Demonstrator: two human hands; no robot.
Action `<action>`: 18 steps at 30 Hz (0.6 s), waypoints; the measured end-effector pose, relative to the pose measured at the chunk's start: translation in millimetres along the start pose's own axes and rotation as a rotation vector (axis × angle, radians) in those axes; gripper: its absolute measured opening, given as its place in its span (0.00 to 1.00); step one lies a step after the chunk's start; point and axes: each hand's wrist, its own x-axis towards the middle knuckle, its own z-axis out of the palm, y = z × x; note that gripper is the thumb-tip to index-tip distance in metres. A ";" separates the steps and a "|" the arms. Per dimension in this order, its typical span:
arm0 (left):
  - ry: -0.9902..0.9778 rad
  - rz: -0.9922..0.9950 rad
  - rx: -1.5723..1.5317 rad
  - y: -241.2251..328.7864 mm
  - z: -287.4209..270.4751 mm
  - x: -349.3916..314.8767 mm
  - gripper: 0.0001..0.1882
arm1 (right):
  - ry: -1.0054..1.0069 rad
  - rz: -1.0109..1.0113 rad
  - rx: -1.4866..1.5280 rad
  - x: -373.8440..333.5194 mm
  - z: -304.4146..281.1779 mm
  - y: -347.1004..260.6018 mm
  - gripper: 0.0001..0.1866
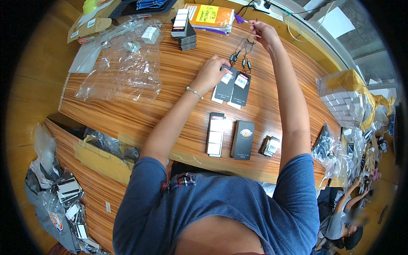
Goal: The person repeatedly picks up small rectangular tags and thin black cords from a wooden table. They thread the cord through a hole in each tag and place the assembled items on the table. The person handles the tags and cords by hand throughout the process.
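Note:
Two dark hang tags lie side by side on the wooden table, the right hang tag (pixel 241 90) and the left hang tag (pixel 224 88), each with a white barcode sticker. My left hand (pixel 209 75) has its thumb and fingers closed at the top of the left one. Black strings (pixel 245 46) with small dark plastic seals (pixel 246 64) run from the tags' tops. Farther back, my right hand (pixel 266 35) is raised, its fingertips pinching the string ends. Nearer me stand a stack of white stickers (pixel 216 138), a stack of dark tags (pixel 243 142) and a small tag pile (pixel 270 146).
Clear plastic bags (pixel 123 63) spread over the left of the table. At the back are a dark card stack (pixel 187 40) and an orange folder (pixel 211 16). A wrapped carton (pixel 346 97) stands at right, with another person (pixel 346 225) beyond. Bagged tags (pixel 70 191) lie lower left.

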 end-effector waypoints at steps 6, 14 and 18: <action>0.151 0.088 0.155 1.2 -1.1 -6.4 0.16 | 0.001 0.070 -0.169 24.8 2.7 34.0 0.06; 0.409 -0.055 -0.249 -14.9 3.3 -3.2 0.15 | 0.003 0.112 -0.298 47.9 -4.8 52.6 0.06; 0.423 -0.025 -0.280 -20.5 5.0 -1.0 0.15 | 0.122 0.043 -0.226 38.4 -5.3 45.0 0.11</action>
